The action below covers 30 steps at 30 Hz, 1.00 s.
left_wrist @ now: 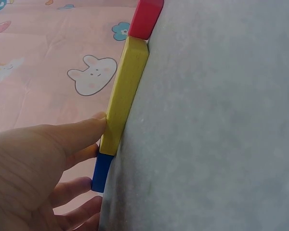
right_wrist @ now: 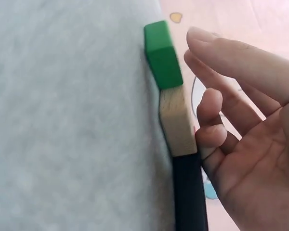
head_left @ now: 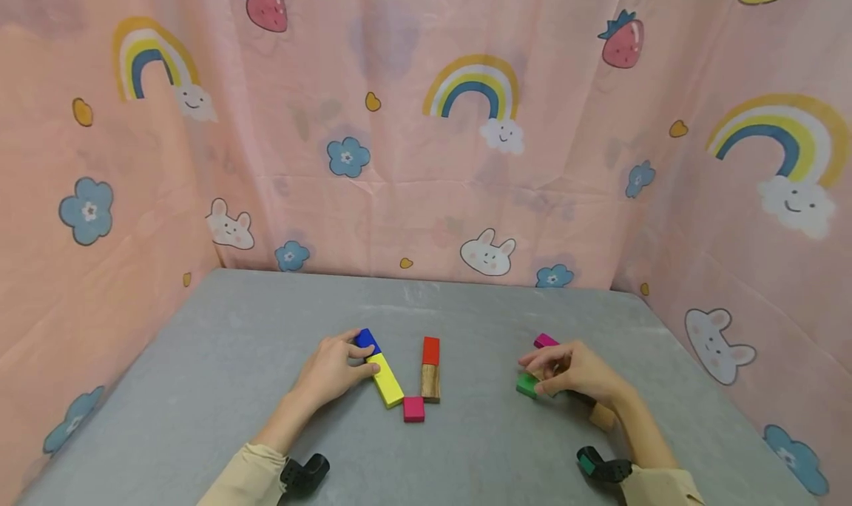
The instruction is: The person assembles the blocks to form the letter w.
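My left hand (head_left: 330, 373) touches the near-left side of a slanted row, its thumb against the long yellow block (head_left: 388, 380) and its fingertips at the blue block (head_left: 365, 339). In the left wrist view the yellow block (left_wrist: 124, 94) meets a red-pink block (left_wrist: 146, 19) at its far end. My right hand (head_left: 579, 370) hovers beside a green block (head_left: 526, 385), fingers loosely bent and nothing between them. The right wrist view shows the green block (right_wrist: 162, 55) end to end with a plain wooden block (right_wrist: 177, 120) and a black block (right_wrist: 189, 192).
Mid-table, a red block (head_left: 431, 351) adjoins a brown wood-grain block (head_left: 430, 383), with a pink block (head_left: 413, 409) at its foot. A magenta block (head_left: 546, 340) lies behind my right hand, and another wooden block (head_left: 602, 416) near that wrist. Printed curtains (head_left: 399, 217) surround the grey table (head_left: 266, 314).
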Motion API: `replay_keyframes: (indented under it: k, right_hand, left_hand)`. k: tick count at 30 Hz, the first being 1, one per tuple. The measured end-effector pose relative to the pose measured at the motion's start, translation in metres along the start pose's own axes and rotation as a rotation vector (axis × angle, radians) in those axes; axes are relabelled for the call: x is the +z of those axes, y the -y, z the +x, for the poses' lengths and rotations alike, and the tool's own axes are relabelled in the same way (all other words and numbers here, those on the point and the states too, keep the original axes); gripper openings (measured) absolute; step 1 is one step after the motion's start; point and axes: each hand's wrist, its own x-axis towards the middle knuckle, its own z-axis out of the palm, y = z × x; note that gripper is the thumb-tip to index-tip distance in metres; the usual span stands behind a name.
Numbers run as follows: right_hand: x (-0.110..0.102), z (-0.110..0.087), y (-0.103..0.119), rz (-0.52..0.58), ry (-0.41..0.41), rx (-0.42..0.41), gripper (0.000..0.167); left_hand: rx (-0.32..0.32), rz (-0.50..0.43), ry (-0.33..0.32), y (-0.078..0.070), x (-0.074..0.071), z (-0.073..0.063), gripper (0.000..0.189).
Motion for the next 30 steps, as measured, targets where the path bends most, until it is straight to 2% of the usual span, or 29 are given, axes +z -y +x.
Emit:
replay_keyframes:
  k: [4, 10, 14, 30]
  right_hand:
    - [-0.0010, -0.0001, -0.0043, 0.004, 0.024, 0.008, 0.024]
    - [0.0008, 0.0025, -0.0078, -0.046, 0.040, -0.012, 0.023]
    - [0.0030, 0.0056, -0.0069, -0.031, 0.047, -0.008, 0.023]
    - [0.0069, 0.0095, -0.0061, -0.055, 0.026, -0.020, 0.022]
  left_hand:
    - [-0.008, 0.010, 0.008, -0.0012, -0.0014, 0.0006, 0.040]
    - [-0.005, 0.013, 0.010, -0.0025, -0.0022, 0.0006, 0.040]
    - [-0.002, 0.007, 0.005, -0.0016, -0.0019, 0.0007, 0.040]
    - [-0.014, 0.002, 0.009, -0.0005, -0.0024, -0.0001, 0.040]
